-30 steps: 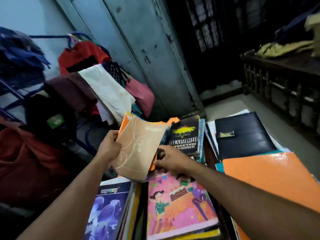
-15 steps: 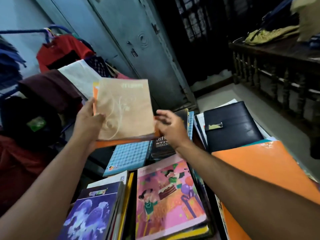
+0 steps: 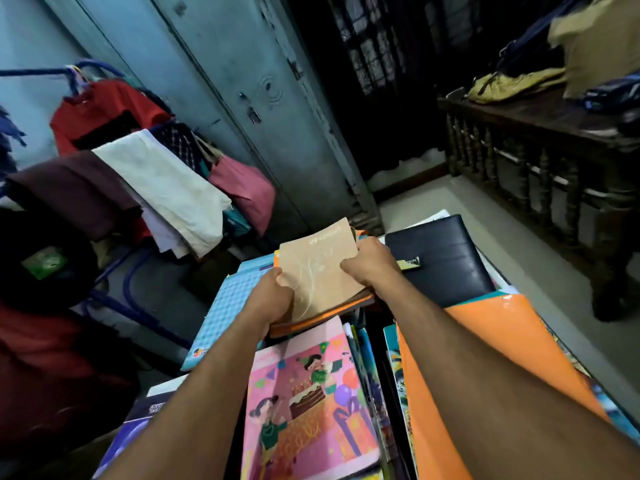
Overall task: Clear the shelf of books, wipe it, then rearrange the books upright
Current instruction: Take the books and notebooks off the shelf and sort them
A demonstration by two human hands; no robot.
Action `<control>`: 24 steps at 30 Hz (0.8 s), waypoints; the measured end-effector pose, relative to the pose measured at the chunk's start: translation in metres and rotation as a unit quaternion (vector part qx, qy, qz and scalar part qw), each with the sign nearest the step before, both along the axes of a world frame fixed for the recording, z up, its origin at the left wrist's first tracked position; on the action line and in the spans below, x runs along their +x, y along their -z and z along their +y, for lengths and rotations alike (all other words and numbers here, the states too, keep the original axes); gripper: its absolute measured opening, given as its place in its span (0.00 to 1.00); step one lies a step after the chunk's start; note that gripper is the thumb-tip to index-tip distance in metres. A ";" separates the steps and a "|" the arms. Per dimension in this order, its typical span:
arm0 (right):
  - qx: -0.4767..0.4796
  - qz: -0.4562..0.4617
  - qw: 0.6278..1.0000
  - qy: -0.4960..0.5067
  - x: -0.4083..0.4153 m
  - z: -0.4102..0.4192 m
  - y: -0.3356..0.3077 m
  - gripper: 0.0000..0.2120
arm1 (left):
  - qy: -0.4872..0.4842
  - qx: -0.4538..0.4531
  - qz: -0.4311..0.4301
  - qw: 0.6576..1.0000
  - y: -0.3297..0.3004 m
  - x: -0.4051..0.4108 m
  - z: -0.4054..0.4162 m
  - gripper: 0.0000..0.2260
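no legible text on the tan book [image 3: 320,271] or other covers

Both hands [image 3: 322,285] around a tan book [image 3: 320,271] atop stacked books [image 3: 304,393].

You have a tan book [image 3: 322,271] with white swirls atop an orange one [image 3: 322,315], tilted, at twelve o'clock from the pink birthday book [image 3: 304,403] lying flat.

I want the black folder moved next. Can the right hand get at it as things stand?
Probably yes, once freed. The right hand now grips the tan book along with the left hand, but the black folder lies right beside it on top of its pile, nothing covering it.
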State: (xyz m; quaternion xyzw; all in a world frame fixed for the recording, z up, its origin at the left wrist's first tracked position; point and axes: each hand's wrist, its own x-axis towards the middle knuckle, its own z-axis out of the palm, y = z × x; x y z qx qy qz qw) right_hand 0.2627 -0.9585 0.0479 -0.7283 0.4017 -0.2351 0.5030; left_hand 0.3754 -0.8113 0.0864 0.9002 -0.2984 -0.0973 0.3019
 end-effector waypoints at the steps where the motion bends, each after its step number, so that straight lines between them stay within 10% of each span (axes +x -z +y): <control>1: -0.002 0.007 1.000 -0.001 0.002 0.000 0.000 0.16 | -0.003 0.019 -0.006 1.000 0.003 0.004 -0.001 0.20; 8: -0.035 0.031 0.997 0.054 -0.020 -0.008 -0.012 0.18 | 0.002 0.149 -0.128 0.981 0.025 -0.006 -0.015 0.29; 13: -0.184 0.174 0.962 0.102 -0.057 -0.030 -0.031 0.21 | 0.172 0.041 -0.108 0.978 0.037 -0.054 -0.026 0.33; 18: -0.177 0.310 0.934 0.032 -0.076 -0.058 -0.022 0.33 | 0.274 0.221 -0.228 0.908 0.042 -0.086 -0.044 0.25; 24: -0.142 0.281 0.945 -0.090 -0.043 -0.026 -0.016 0.17 | 0.359 0.312 -0.292 0.830 0.032 -0.105 -0.063 0.23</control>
